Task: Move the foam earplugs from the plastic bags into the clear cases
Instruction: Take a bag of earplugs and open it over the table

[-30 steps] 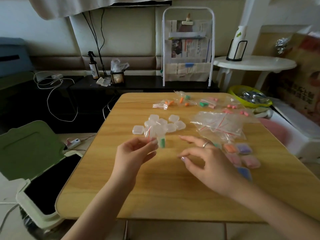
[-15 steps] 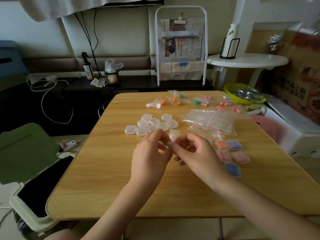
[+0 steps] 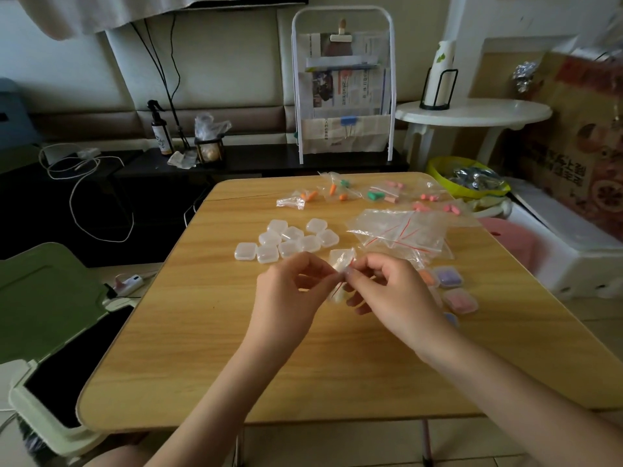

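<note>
Head view. Left hand and right hand raised together above the middle of the wooden table, forearms converging from the lower edge. Fingertips of both hands meeting on one small plastic bag, each hand pinching it between thumb and curled fingers; bag held clear of the tabletop, crumpled, a red seal line showing at its lower edge. Contents of the held bag not discernible. Beyond the hands, a cluster of empty clear cases; to the right, a heap of empty bags; along the far edge, filled bags of earplugs in orange, green and pink. Filled cases just beside the right hand, partly hidden by it.

Compared with half a second before: same two-handed pinch, hands in much the same place. A second before: hands apart, bag in the left hand only, a green earplug visible in it, right hand free.
</note>
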`<state>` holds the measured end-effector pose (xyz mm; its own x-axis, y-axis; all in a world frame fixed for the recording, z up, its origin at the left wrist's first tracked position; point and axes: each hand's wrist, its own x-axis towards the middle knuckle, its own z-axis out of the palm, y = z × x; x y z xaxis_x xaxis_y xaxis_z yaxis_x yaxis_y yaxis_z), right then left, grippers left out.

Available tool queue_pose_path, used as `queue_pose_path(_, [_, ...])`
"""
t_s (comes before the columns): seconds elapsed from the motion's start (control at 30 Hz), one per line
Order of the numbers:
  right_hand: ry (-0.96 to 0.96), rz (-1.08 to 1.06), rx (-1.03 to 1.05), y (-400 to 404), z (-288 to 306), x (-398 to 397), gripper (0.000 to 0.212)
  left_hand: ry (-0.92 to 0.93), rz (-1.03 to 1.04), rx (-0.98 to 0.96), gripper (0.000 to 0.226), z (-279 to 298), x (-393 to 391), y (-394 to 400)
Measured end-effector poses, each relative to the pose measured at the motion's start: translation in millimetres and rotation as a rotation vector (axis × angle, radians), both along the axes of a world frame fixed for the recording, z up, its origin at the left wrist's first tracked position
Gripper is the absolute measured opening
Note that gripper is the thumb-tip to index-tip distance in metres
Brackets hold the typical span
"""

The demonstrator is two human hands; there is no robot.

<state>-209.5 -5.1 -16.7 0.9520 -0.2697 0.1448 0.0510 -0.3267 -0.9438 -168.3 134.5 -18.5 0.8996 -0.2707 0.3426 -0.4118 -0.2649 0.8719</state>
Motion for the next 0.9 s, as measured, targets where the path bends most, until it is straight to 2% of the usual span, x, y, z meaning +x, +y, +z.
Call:
queue_pose_path(0.07, [-0.023, 0.010, -0.052, 2.3, -0.2, -0.3, 0.015, -0.103, 0.031, 0.064, 0.012, -2.3, -1.4, -0.9])
queue_pose_path(0.17, [-0.082, 0.056, -0.237, 8.0, -1.5, -2.8, 0.020, -0.186, 0.032, 0.129, 0.017, -5.2, -3.9, -3.0])
queue_pose_path(0.33, [-0.131, 0.095, -0.403, 18.8, -6.9, -8.0, 0.020, -0.183, -0.023, 0.213, 0.038, -8.5, -8.5, -6.5])
queue_pose_path(0.47, [-0.157, 0.071, -0.610, 12.3, -4.9, -4.1, 0.015, -0.253, 0.098, 0.310, 0.032, -13.5, -8.7, -9.1])
queue_pose_path(0.6, [-0.119, 0.046, -0.701, 11.5, -1.3, -4.6, 0.016, -0.318, 0.151, 0.355, 0.029, -15.2, -11.9, -12.3])
queue_pose_path(0.9, [-0.099, -0.027, -0.837, 10.0, 2.5, -5.6, 0.017, -0.248, 0.267, 0.384, 0.023, -12.6, -1.7, -14.7])
